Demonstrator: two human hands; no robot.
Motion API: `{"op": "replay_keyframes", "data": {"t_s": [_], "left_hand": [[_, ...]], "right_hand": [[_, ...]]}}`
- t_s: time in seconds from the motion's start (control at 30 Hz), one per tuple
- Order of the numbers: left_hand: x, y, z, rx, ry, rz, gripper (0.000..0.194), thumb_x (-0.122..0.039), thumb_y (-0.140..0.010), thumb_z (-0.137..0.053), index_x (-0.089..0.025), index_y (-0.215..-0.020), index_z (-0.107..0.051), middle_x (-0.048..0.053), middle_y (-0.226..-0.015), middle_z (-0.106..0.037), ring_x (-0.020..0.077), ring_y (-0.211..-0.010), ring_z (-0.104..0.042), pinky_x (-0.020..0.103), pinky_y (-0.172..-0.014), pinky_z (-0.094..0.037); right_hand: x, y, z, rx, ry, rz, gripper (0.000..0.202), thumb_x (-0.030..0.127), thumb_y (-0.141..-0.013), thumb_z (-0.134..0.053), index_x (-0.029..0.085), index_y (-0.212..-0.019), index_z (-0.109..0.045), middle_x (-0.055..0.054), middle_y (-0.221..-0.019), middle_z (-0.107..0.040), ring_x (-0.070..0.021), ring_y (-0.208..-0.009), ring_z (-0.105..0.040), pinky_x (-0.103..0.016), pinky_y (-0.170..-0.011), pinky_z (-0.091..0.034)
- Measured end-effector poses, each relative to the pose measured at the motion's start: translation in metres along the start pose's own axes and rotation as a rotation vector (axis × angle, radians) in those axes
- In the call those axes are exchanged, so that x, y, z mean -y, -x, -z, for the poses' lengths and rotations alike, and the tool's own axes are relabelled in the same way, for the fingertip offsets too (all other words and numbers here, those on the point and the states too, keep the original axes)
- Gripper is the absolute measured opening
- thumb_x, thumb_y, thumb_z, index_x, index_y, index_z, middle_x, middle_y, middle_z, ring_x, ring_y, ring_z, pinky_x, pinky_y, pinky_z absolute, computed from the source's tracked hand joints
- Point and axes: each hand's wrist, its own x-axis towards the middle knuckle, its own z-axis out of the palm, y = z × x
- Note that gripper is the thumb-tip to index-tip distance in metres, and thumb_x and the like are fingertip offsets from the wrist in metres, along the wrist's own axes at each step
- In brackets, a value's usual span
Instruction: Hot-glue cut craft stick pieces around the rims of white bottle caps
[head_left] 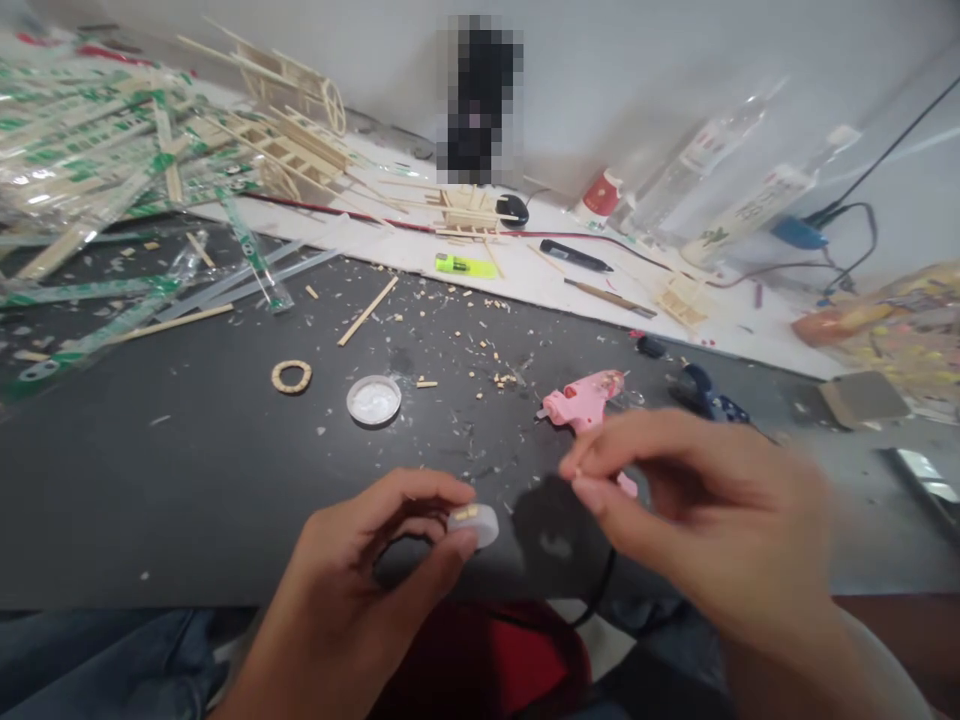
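My left hand [375,560] pinches a small white round cap [484,526] near the table's front edge. Small pale wooden pieces [466,513] sit on the cap's rim. To the right, my right hand [675,490] has its thumb and index finger pressed together; what lies between them is too small to make out. A pink glue gun [581,400] lies just behind my right hand, which partly hides it. Left of the glue gun are a shallow round dish [374,401] with whitish contents and a ring [291,377] of small wooden pieces.
Plastic-wrapped sticks [97,190] pile up at the left. Wooden models [300,150] stand at the back. A yellow-green highlighter [463,265], black pen [575,256], red-and-white cup [600,195] and clear bottles [765,205] are farther back. Wood scraps litter the dark table [187,500].
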Motion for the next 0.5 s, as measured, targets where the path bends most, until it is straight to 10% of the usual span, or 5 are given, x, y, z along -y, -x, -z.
{"op": "replay_keyframes", "data": {"t_s": [0.23, 0.5], "left_hand": [[0.003, 0.002, 0.0, -0.023, -0.137, -0.022, 0.006, -0.035, -0.088, -0.075, -0.034, -0.095, -0.077, -0.005, -0.085, -0.082, 0.0169, -0.076, -0.077, 0.018, -0.063, -0.057], [-0.003, -0.003, -0.001, -0.068, -0.157, -0.111, 0.012, -0.026, -0.083, -0.077, -0.038, -0.086, -0.079, -0.009, -0.082, -0.082, 0.0149, -0.068, -0.077, 0.017, -0.061, -0.059]], "right_hand": [[-0.015, 0.04, -0.05, -0.101, -0.402, -0.328, 0.01, 0.021, -0.084, -0.085, 0.03, -0.081, -0.082, 0.002, -0.076, -0.08, -0.0116, -0.055, -0.066, -0.02, -0.05, -0.051], [-0.016, 0.033, -0.065, -0.071, -0.513, -0.237, 0.016, 0.013, -0.079, -0.088, 0.028, -0.083, -0.085, 0.001, -0.07, -0.074, -0.0126, -0.06, -0.063, -0.022, -0.051, -0.047]]}}
